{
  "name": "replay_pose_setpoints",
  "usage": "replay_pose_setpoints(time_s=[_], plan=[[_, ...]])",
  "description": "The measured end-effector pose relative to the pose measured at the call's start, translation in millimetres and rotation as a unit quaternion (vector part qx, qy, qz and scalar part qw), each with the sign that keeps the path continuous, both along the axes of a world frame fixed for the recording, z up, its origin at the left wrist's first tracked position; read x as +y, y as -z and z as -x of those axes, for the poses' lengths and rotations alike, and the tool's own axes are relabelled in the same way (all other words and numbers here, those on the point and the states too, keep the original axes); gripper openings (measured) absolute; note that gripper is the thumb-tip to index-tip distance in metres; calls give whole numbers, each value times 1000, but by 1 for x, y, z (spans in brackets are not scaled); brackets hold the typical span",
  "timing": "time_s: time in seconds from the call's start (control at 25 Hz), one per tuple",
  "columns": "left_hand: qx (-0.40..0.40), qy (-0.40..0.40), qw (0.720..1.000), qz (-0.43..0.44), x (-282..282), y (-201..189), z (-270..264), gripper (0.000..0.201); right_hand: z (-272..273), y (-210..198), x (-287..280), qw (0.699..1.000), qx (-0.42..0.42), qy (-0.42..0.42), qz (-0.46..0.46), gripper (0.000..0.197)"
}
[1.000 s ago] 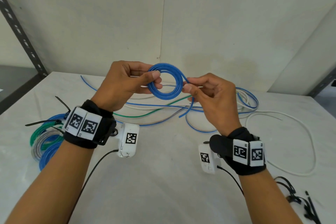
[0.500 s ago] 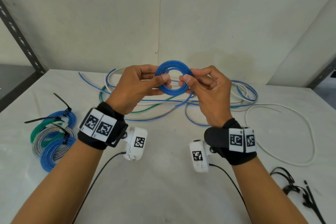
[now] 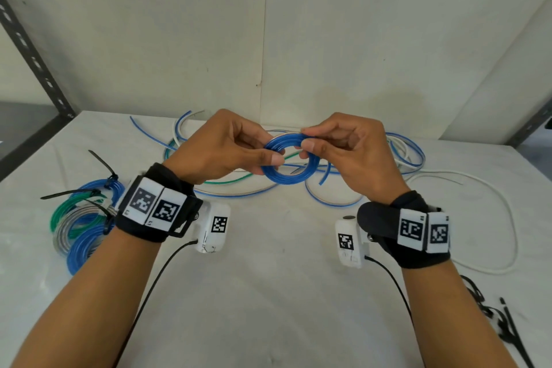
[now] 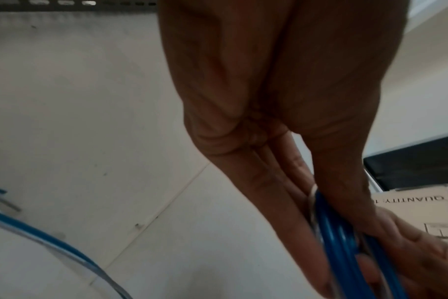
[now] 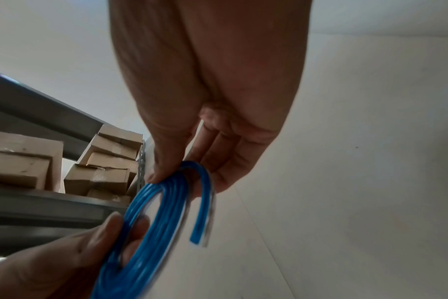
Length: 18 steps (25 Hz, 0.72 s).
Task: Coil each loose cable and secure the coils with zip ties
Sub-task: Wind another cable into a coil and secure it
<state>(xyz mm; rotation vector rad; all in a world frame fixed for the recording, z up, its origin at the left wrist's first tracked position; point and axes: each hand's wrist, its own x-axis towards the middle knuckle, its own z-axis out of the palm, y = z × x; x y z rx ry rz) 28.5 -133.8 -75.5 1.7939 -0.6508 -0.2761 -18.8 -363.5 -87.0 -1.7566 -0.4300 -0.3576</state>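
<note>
A small blue cable coil (image 3: 288, 178) (image 5: 151, 218) (image 4: 343, 232) hangs in the air above the white table (image 3: 268, 293). My left hand (image 3: 227, 149) pinches its left side between thumb and fingers. My right hand (image 3: 337, 149) pinches its far right side, thumb on top. A short free end (image 3: 325, 175) (image 5: 200, 222) of the cable sticks down from the coil's right side. Loose blue, green and white cables (image 3: 373, 200) lie tangled on the table behind the hands. Black zip ties (image 3: 504, 329) lie at the front right.
Several finished coils (image 3: 80, 227), blue, green and grey, tied with black zip ties, lie at the left of the table. A long white cable (image 3: 507, 218) loops at the right. Metal shelf posts (image 3: 33, 54) flank the table; cardboard boxes (image 5: 97, 168) sit on a shelf.
Both hands have lowered the blue coil and tipped it flatter. The loose tail has been wound in, leaving a short end. My right hand has shifted its pinch onto the coil's far rim.
</note>
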Motion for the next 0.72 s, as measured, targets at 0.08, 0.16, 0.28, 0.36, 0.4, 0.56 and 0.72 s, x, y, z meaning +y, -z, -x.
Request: replay_pose_setpoints(time_s=[0.08,0.16,0.28,0.36,0.4,0.56,0.72], plan=[[2,-4,1000,4,1,-1,0,21,0,1,3,1000,-6,3,-2,16],[-4,-16,1000,-3,1,-2,0,21,-1,3,5,1000,-7,7,-4,15],[-44,-17,998,-40,1,-6,2,22,-1,5,7,1000,-13,20,10,15],[-72,-27,996,-35,-1,-7,5,25,-1,5,8,999,-15,32,39,15],[-81,-36,995,-33,-1,-8,5,24,-1,6,9,998,-13,33,48,15],[-120,-50,989,-66,0,-7,3,19,2,6,13,997,-15,35,74,18],[-141,-51,988,-32,-2,-7,4,17,2,3,11,998,-18,37,44,14]])
